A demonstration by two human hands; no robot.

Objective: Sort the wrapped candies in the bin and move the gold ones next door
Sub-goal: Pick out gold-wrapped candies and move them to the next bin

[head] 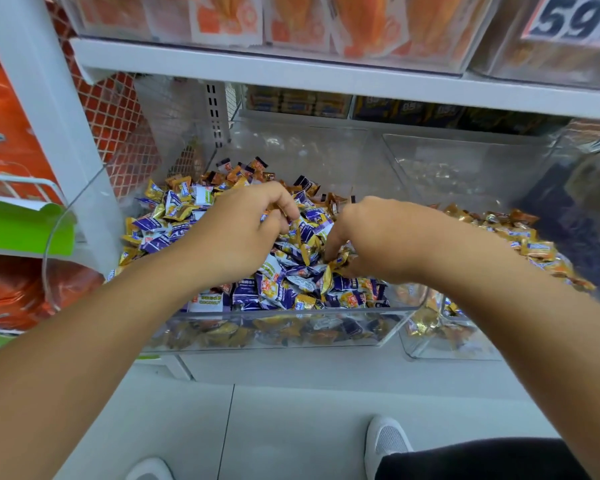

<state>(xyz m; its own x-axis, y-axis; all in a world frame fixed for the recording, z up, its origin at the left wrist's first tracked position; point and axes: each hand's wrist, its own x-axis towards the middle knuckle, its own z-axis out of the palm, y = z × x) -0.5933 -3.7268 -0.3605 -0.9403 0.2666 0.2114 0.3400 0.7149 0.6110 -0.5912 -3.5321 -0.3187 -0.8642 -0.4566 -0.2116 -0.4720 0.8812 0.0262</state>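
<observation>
A clear plastic bin [277, 330] on the lower shelf holds a heap of wrapped candies [284, 289], purple-and-white ones mixed with gold ones. Both my hands are down in the heap. My left hand [243, 230] has its fingers curled into the pile near gold and orange wrappers at the back. My right hand [367, 237] curls over the middle of the heap and its fingertips pinch a gold candy [338, 259]. The neighbouring clear bin [444, 344] on the right holds gold candies [520, 237].
A white shelf board [326, 69] hangs low above the bins, with orange packets and a price sign on it. A white upright post [45, 109] and a green tray [24, 223] stand to the left. My white shoes [385, 441] are on the grey floor below.
</observation>
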